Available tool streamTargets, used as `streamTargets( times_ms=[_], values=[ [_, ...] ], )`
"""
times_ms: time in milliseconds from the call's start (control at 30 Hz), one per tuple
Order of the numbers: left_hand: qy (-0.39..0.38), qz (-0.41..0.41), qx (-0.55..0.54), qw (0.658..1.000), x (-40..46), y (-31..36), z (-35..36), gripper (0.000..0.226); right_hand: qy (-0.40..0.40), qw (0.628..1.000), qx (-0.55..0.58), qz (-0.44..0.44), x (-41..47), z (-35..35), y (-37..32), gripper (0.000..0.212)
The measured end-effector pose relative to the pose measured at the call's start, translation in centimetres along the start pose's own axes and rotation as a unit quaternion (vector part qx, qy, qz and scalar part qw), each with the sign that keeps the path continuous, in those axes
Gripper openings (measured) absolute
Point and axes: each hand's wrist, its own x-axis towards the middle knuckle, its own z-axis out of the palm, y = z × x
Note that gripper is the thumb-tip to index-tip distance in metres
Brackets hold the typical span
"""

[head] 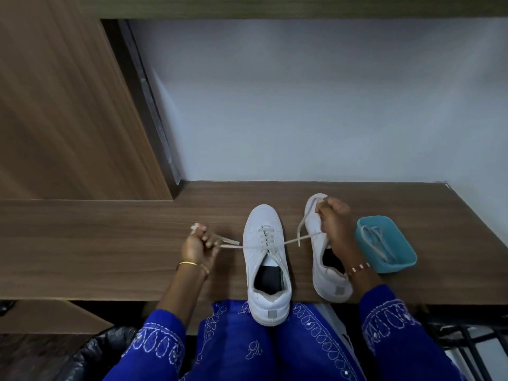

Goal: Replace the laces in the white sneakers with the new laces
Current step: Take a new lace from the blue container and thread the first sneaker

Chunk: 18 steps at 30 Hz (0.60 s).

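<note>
Two white sneakers stand on the wooden desk, toes pointing away from me. The nearer sneaker carries a beige lace crossed through its eyelets, and its heel overhangs the desk's front edge. My left hand grips the lace's left end, pulled out sideways. My right hand holds the right end up over the second sneaker, the strand drawn taut from the eyelets. The second sneaker's lacing is hidden behind my right hand.
A teal plastic tub with a coiled lace inside sits at the right of the desk. A wooden cabinet panel rises at the left, a pale wall behind. A black-bagged bin sits below left.
</note>
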Motion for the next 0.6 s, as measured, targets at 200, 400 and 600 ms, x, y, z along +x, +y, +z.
streamTargets(
  times_ms=[200, 400, 600],
  values=[
    [0.063, 0.114, 0.214, 0.968, 1.8, -0.9, -2.6, 0.036, -0.075, 0.964, -0.239, -0.089, -1.3, -0.3, 3.8, 0.037],
    [0.036, 0.158, 0.528, 0.834, 1.7, -0.8, -2.1, 0.03, -0.09, 0.952, -0.288, -0.061, -0.7, -0.5, 3.6, 0.02],
    [0.039, 0.163, 0.796, 0.581, 0.0, -3.2, -1.9, 0.042, 0.018, 0.842, -0.484, -0.238, -2.9, 1.2, 3.9, 0.012]
  ],
)
